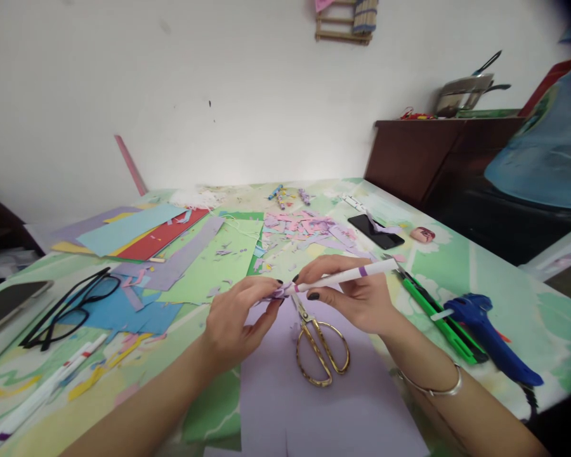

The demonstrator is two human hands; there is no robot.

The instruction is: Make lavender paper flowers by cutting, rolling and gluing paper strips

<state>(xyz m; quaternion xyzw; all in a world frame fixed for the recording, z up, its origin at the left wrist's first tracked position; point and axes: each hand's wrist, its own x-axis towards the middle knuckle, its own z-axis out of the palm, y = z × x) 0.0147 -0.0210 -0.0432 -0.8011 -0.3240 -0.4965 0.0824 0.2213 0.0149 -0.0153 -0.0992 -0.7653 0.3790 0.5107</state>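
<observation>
My left hand [240, 317] pinches a small piece of purple paper [282, 291] between thumb and fingers. My right hand [349, 292] grips a white marker [349, 275] with a purple band, and its tip end meets the purple paper at my left fingertips. Below the hands, gold-handled scissors [321, 346] lie on a large sheet of purple paper [352, 412], their blades partly under the marker. Whether the marker is drawing on the piece or the paper is curled round its end, I cannot tell.
Coloured sheets [133, 231] and pink scraps [304, 225] spread across the back of the table. Black glasses [76, 308] and white markers [47, 387] lie left. On the right are a phone [375, 231], a green box cutter [438, 314] and a blue glue gun [490, 336].
</observation>
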